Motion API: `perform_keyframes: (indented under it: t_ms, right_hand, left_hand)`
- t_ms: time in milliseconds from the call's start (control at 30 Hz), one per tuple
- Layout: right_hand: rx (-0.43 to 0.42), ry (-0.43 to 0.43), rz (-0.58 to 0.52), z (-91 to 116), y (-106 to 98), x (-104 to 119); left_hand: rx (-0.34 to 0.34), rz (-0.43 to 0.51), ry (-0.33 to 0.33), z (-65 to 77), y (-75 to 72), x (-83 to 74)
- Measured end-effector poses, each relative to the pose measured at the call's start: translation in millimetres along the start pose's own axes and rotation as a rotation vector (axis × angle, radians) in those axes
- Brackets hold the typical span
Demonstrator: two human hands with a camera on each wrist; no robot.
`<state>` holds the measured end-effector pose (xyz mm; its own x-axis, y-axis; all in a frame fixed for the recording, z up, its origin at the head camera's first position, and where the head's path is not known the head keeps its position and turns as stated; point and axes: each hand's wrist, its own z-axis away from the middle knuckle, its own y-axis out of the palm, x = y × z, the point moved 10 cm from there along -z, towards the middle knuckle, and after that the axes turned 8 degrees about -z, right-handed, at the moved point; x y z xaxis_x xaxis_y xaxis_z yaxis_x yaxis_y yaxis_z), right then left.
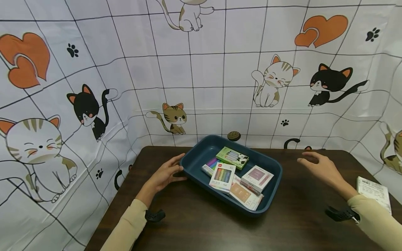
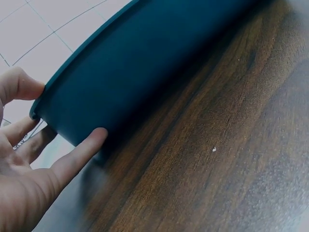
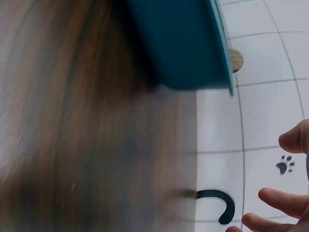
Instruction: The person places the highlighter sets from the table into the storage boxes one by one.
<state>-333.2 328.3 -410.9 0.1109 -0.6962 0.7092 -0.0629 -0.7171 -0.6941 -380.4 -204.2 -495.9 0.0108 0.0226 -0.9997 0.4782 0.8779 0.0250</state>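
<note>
A dark blue plastic bin [image 1: 263, 205] sits at an angle on the brown table, with several small boxes inside. Among them are a green box with a panda print [image 1: 232, 157], a white box picturing rainbow-coloured sticks [image 1: 222, 177], a pink-and-white box [image 1: 257, 178] and a peach-and-white box [image 1: 243, 194]. My left hand [image 1: 168, 174] is at the bin's left end; in the left wrist view its fingertips [image 2: 99, 135] touch the rim and outer wall. To the bin's right, my right hand [image 1: 321, 169] is held apart from it, fingers loosely spread and holding nothing.
A white box with printed text [image 1: 373, 193] lies at the table's right edge, beside my right forearm. A white cat-print curtain [image 1: 207, 76] hangs behind and around the brown table [image 1: 201, 226]. Dark straps circle both wrists.
</note>
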Motion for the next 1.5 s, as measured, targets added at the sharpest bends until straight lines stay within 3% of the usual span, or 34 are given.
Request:
perform_keyframes:
  t_ms: [533, 700, 967, 1500]
  right_hand:
    - [-0.003, 0.041, 0.029, 23, -12, -45]
    - [-0.048, 0.048, 0.05, 33, -25, -58]
    - [-0.047, 0.059, 0.095, 42, -39, -68]
    - [-0.077, 0.112, 0.202, 52, -56, -92]
  left_hand:
    - [0.002, -0.003, -0.008, 0.1, -0.7, 1.5]
    - [-0.002, -0.004, -0.023, -0.2, 0.0, 2.2]
    - [-0.01, -0.022, -0.008, -1.2, -2.4, -3.3]
    - [-0.017, -0.001, -0.031, -0.8, -2.0, 1.3]
